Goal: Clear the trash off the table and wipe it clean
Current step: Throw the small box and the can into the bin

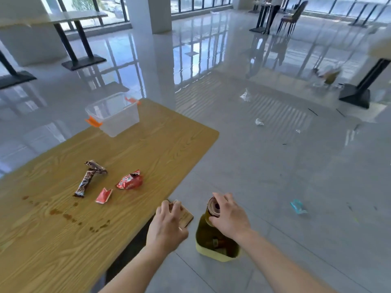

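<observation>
- The right hand's [229, 216] fingers [218, 199] pinch the rim of a can [213, 208] held over the yellow bin [211, 253] on the floor, low centre of the frame; let it go only once it is squarely above the opening.
- The left hand's [167, 225] fingers [164, 208] curl round a brown card [186, 215] at the tabletop [148, 149] edge; it should go in next.
- Three wrappers [129, 180] lie left of centre, with brown spills [63, 215] nearer to wipe.
- A clear tub [114, 115] stands upper left.
</observation>
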Motion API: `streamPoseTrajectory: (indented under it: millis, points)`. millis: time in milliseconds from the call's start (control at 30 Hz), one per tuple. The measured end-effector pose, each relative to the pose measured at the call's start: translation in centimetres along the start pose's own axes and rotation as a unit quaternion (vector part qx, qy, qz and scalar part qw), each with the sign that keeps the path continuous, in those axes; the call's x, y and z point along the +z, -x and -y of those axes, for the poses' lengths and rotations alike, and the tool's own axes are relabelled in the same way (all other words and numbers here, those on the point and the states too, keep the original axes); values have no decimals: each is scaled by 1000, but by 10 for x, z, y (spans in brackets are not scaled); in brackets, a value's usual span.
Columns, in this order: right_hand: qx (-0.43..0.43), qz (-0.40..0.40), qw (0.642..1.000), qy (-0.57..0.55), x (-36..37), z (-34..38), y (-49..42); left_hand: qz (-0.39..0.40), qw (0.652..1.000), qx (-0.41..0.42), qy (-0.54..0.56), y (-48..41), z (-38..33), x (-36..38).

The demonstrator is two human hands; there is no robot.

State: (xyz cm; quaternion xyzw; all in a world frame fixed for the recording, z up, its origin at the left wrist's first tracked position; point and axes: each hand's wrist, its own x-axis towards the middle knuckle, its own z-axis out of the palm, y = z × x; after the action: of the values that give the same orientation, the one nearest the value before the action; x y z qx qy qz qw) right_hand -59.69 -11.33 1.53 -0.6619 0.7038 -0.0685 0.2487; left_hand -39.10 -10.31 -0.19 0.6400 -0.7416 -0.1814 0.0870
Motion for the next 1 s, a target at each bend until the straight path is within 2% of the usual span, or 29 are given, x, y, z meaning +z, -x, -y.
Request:
streamPoseTrajectory:
  millis: [267,567,867,1000]
  points:
    - [83,38,996,-15,22,-88,-15,78,997,17,9,-30,-38,67]
    - [164,60,984,-25,96,-141,-64,170,985,18,14,-92,-17,159]
    - [199,80,974,-74,215,-222,-125,233,972,-4,-12,-136,9,288]
    - [203,110,971,-58,273,-265,-150,257,966,-15,-31,-152,17,361]
